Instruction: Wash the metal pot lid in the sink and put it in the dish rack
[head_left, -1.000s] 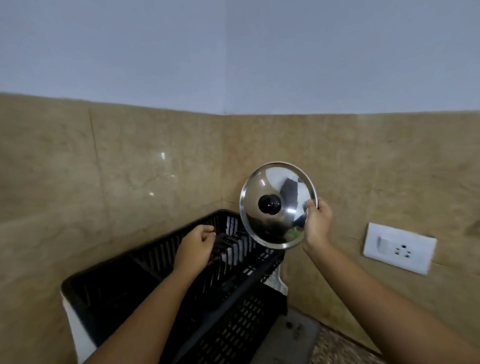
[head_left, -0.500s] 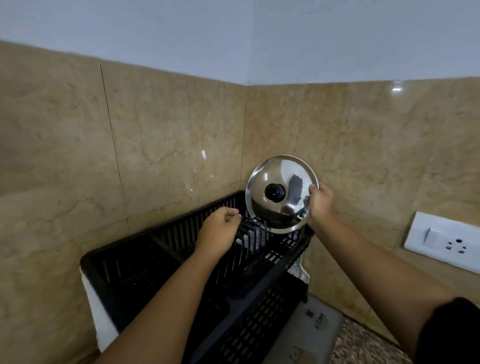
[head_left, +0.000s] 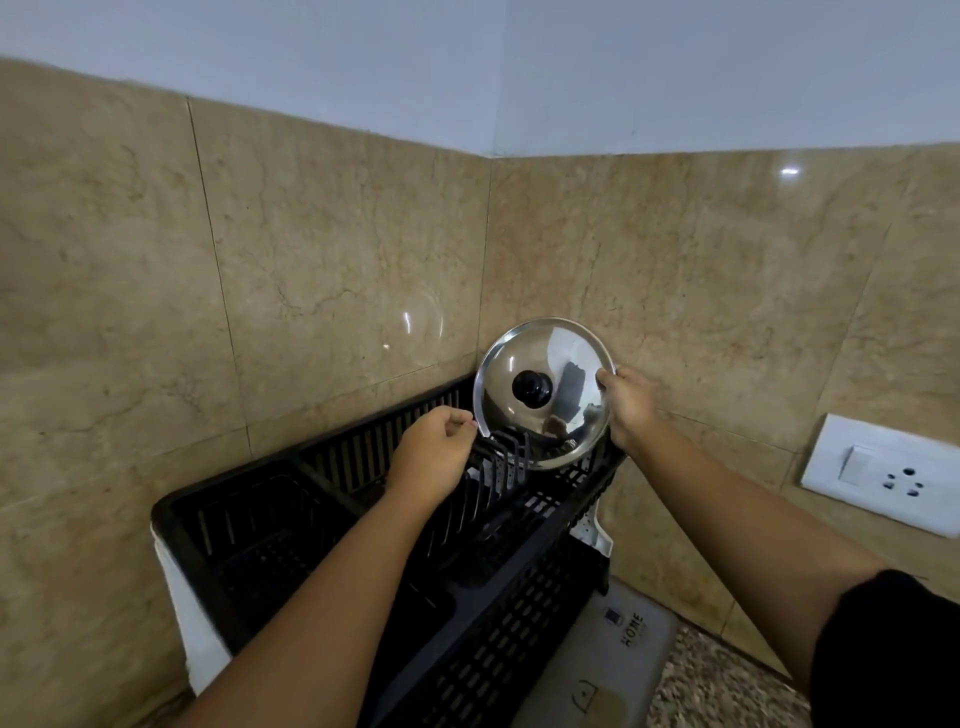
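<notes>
- Steel lid (head_left: 540, 358) stands on edge at the far right end of the dish rack (head_left: 498, 613), its black knob (head_left: 532, 388) facing me, its lower rim down among the rack's upright tines (head_left: 501, 467).
- My right hand (head_left: 631, 410) pinches the lid's right rim between thumb and fingers; I judge that letting go before the rim seats between tines would let it roll or tip toward the tiled wall (head_left: 727, 291) behind the rack.
- My left hand (head_left: 434, 460) is loosely curled just left of the lid, holding nothing; whether it touches the tines I cannot tell.
- Wet metal may slip from so narrow a pinch.
</notes>
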